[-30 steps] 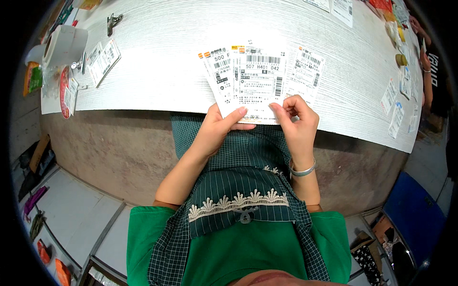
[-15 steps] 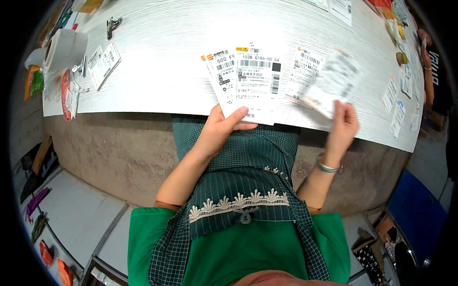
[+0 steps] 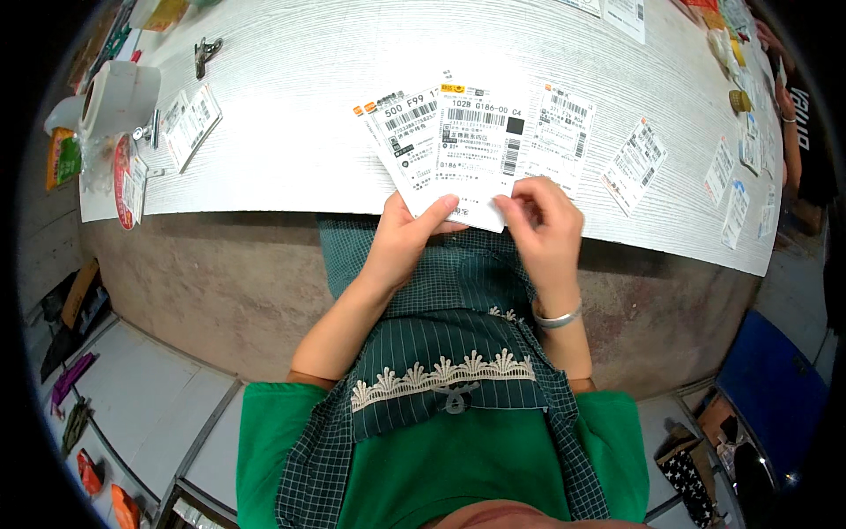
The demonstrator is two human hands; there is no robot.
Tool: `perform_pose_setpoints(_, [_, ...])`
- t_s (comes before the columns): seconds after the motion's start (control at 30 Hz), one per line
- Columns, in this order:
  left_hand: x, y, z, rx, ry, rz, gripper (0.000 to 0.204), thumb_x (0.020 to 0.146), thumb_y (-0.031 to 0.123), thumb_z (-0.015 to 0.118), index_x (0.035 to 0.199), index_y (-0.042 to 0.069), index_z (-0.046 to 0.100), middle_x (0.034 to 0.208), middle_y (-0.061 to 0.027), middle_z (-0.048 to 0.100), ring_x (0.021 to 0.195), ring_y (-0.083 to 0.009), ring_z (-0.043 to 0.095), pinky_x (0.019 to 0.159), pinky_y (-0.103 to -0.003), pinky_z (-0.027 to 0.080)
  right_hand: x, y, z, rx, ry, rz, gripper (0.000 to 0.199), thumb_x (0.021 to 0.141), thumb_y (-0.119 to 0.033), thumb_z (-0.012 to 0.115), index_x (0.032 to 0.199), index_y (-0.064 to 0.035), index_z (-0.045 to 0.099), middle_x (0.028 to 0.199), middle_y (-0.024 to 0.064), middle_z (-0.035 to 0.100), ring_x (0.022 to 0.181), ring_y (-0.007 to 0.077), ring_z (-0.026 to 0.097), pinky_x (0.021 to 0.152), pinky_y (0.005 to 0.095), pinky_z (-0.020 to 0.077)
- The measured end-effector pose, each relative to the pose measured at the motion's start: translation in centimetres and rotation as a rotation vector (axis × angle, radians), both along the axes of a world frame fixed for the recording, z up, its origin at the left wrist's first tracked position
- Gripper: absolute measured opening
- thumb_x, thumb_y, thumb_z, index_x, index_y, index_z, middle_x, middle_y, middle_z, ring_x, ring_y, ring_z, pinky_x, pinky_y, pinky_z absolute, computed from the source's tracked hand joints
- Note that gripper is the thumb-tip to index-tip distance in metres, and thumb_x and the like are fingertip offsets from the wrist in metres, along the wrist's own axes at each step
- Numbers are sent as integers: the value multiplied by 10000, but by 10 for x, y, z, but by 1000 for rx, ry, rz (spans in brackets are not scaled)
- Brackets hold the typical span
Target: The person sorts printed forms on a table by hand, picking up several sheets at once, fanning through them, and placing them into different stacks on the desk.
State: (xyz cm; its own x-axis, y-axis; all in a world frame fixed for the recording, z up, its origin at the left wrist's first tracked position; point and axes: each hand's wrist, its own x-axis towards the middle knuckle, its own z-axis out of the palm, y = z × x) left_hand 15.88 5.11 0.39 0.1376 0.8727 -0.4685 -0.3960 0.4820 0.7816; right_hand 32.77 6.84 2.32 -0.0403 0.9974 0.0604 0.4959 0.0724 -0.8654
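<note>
My left hand [image 3: 407, 238] grips a fanned stack of white shipping labels [image 3: 480, 145] by its lower edge, thumb on top. These labels carry barcodes and black print, and the front one has a yellow mark. At the stack's lower right corner, my right hand [image 3: 545, 225] is closed, thumb and fingertips pinching the label edge. A loose label [image 3: 564, 128] lies on the table just right of the stack, partly behind it. Farther right, another label [image 3: 634, 166] rests flat and tilted.
More labels [image 3: 720, 172] lie near the table's right edge. On the left are a small label pile [image 3: 192, 126], a white roll [image 3: 121, 97], a metal clip [image 3: 207, 55] and a red tag [image 3: 123, 181]. Another person's arm [image 3: 787, 123] shows at the far right.
The label that my right hand carried now lies on the table at the right. That hand has moved left to the stack, which my left hand still holds.
</note>
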Motion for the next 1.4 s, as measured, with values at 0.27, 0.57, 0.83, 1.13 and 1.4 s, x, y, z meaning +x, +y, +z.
perform_pose_setpoints(0.27, [-2,0,7,14,-2,112,357,876,70,528,1175,-106,443,1107,-182,570,933,-224,619,787,-292,544,23,47,-32,220,-671,-101,256,754,-252,688,652,-87,522,591,13,516,505,165,483,457,290,372])
perform_pose_setpoints(0.57, [-11,-1,-3,69,6,211,346,865,31,540,1166,-112,449,1090,-180,579,924,-223,620,755,-291,555,-15,25,-8,37,-78,97,189,768,-177,682,708,-34,574,615,30,537,529,136,511,490,254,403])
perform_pose_setpoints(0.83, [-13,2,-9,140,60,220,318,863,42,552,1142,-96,486,1062,-164,601,879,-184,624,730,-258,544,-1,46,-8,192,-566,-94,226,765,-243,679,714,-70,542,625,17,513,633,164,514,529,271,400])
perform_pose_setpoints(1.13, [-14,5,4,40,-66,224,342,846,28,576,1156,-82,479,1076,-155,594,920,-163,607,720,-245,530,3,54,-22,242,-590,-69,244,780,-235,665,680,-68,518,645,29,517,570,179,493,496,286,392])
perform_pose_setpoints(1.4, [-10,3,-8,106,70,223,356,854,7,548,1173,-107,440,1098,-180,576,938,-219,609,748,-268,550,-23,37,-7,191,-229,142,251,791,-241,655,686,-58,519,626,32,512,576,160,506,505,279,396])
